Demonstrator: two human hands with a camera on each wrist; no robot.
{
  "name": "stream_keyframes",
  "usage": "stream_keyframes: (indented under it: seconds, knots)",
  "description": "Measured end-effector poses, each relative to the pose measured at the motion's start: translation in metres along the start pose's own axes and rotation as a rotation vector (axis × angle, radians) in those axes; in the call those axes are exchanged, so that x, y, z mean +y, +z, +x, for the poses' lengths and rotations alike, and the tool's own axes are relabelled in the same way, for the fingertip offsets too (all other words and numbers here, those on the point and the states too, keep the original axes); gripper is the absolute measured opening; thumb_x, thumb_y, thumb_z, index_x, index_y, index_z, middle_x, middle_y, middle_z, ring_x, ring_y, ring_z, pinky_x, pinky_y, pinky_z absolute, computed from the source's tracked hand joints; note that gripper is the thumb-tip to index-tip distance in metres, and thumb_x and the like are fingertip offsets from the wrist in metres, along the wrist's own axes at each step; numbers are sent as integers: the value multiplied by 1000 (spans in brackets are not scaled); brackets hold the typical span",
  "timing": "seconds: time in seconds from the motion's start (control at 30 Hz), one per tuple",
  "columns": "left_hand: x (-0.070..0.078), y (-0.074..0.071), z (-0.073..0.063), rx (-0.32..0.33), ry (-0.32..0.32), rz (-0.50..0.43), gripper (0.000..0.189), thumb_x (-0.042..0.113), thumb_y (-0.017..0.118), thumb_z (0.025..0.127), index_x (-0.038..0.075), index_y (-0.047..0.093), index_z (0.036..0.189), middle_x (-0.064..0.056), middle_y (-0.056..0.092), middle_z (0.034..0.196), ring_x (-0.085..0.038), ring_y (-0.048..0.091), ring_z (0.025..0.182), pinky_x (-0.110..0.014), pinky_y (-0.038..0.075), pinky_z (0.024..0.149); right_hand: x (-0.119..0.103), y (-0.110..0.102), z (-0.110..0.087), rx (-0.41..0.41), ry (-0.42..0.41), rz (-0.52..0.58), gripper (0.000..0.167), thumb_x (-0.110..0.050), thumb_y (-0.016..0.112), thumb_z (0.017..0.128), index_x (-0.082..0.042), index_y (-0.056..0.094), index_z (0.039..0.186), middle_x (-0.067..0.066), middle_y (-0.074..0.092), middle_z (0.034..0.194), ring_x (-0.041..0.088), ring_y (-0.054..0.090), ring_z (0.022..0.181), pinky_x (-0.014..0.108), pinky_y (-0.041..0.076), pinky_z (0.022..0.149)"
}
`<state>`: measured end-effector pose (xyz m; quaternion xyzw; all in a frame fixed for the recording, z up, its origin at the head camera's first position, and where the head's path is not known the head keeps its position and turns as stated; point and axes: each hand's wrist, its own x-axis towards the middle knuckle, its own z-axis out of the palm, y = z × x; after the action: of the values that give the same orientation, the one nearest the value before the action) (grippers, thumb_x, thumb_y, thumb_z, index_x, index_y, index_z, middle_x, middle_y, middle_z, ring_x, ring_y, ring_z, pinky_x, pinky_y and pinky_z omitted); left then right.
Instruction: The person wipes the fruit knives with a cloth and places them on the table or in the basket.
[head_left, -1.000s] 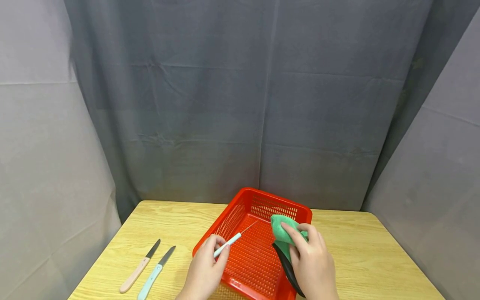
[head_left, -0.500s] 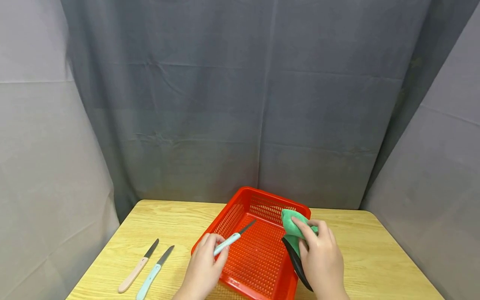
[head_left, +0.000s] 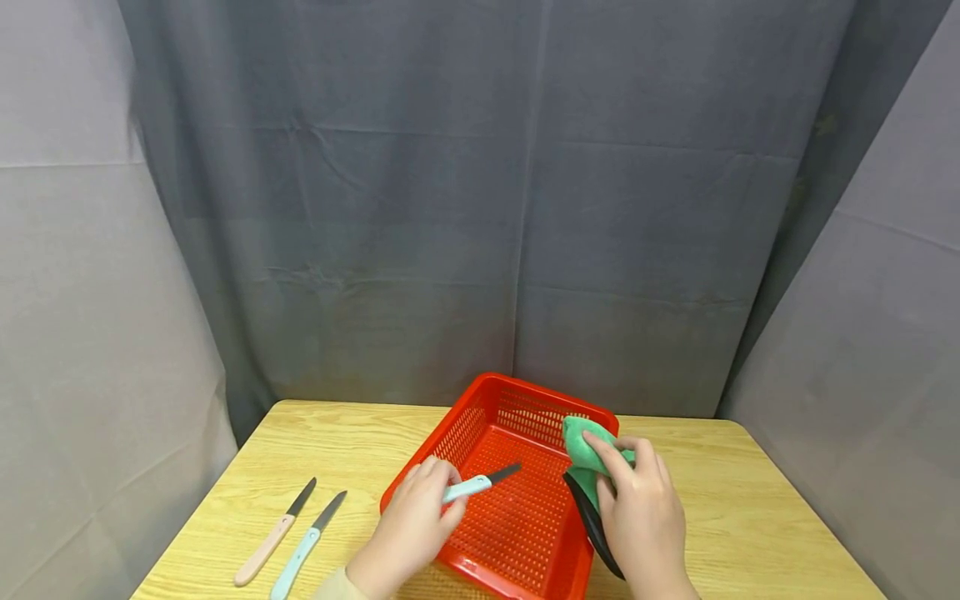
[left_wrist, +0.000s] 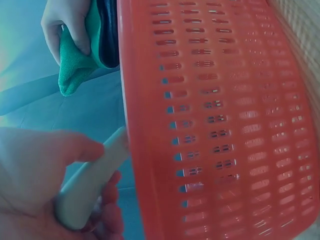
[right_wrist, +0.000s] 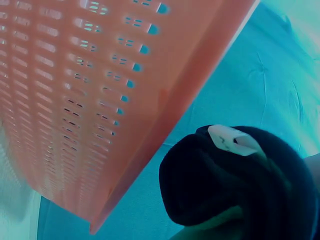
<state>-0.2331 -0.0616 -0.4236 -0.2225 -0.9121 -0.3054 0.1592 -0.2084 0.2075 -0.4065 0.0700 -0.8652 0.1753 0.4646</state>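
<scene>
My left hand grips a small knife by its pale blue handle. The dark blade points right, above the inside of the red basket. In the left wrist view, thumb and fingers wrap the knife's handle beside the basket wall. At the basket's right side, my right hand pinches a folded green cloth with a black edge. That cloth hangs beyond the basket rim in the left wrist view. The right wrist view shows its black part with a white tag; the hand is mostly hidden there.
Two more knives lie side by side on the wooden table left of the basket: one with a pink handle, one with a light blue handle. Grey curtains surround the table at back and sides.
My left hand has turned the knife so its blade's flat shows and now points more rightward and lower. My right hand moved right with the cloth, then stayed put.
</scene>
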Motion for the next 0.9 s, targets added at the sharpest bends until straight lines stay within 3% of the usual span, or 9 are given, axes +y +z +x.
stream_keyframes:
  seconds: [0.1, 0.2, 0.67, 0.9]
  knots:
    - [-1, 1, 3, -78, 11, 15, 15, 15, 75, 91, 13, 61, 94, 9, 46, 82, -10, 41, 76, -24, 37, 67, 0, 0, 0, 1, 4, -2, 58, 11, 83, 69, -20, 77, 118, 15, 62, 105, 34, 62, 84, 50, 53, 60]
    - [-2, 2, 7, -115, 32, 38, 15, 15, 76, 90, 14, 61, 93, 9, 45, 81, -10, 41, 76, -26, 38, 67, 1, 0, 0, 0, 10, -4, 58, 11, 83, 70, -20, 77, 118, 15, 62, 105, 34, 62, 85, 50, 53, 59]
    - [-12, 16, 20, -201, 78, 121, 19, 16, 79, 87, 15, 60, 88, 8, 48, 80, -10, 43, 74, -26, 41, 66, 1, 0, 1, 4, 18, -5, 57, 11, 83, 70, -20, 77, 118, 15, 62, 107, 36, 63, 87, 51, 54, 59]
    - [-13, 19, 23, -216, 47, 134, 20, 24, 78, 89, 14, 62, 92, 7, 52, 88, -14, 48, 82, -32, 46, 72, 1, -2, 1, 4, 22, -4, 58, 11, 83, 70, -21, 77, 118, 15, 63, 107, 35, 63, 87, 51, 54, 59]
